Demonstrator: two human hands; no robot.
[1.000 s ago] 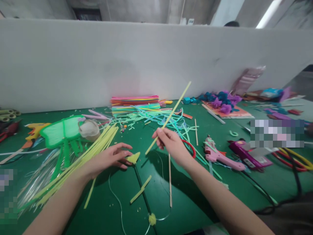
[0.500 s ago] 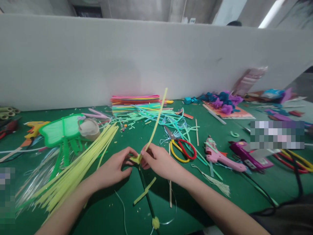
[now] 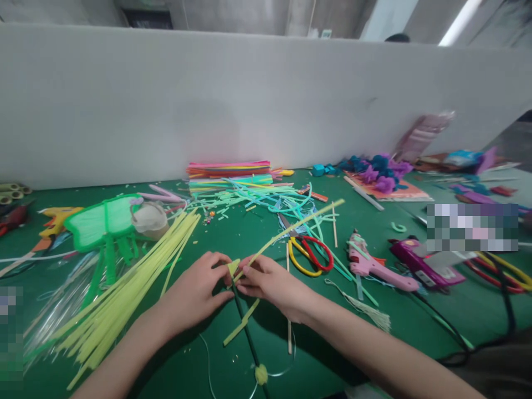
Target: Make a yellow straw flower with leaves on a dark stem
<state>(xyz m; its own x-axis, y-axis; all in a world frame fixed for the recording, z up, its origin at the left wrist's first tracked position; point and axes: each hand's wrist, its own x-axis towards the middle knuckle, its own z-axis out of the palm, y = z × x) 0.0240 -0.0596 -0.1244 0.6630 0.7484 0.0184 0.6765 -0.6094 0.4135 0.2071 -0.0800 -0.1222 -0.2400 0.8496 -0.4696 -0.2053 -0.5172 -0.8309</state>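
Observation:
A long yellow pipe cleaner (image 3: 286,235) slants up and right from between the fingers of my right hand (image 3: 270,282). My left hand (image 3: 199,288) pinches a yellow folded piece (image 3: 233,267) at the top of a thin dark green stick (image 3: 247,327); how the two are joined is partly hidden by my fingers. Lower on the stick sits a yellow fuzzy ball (image 3: 261,374), with clear thread near it. A short, bent yellow pipe cleaner piece (image 3: 239,331) lies across the stick below my hands.
Left of my hands spreads a bundle of yellow pipe cleaners (image 3: 124,305) beside a green jellyfish-like shape (image 3: 108,221). Red-and-yellow scissors (image 3: 310,255), a pink glue gun (image 3: 382,271) and a purple glue gun (image 3: 424,266) lie right. Coloured pipe cleaners (image 3: 230,172) line the white partition (image 3: 249,105).
The long pipe cleaner has swung down from nearly upright to a slant toward the right. My right hand has turned slightly, and the yellow folded piece shows more clearly between my hands.

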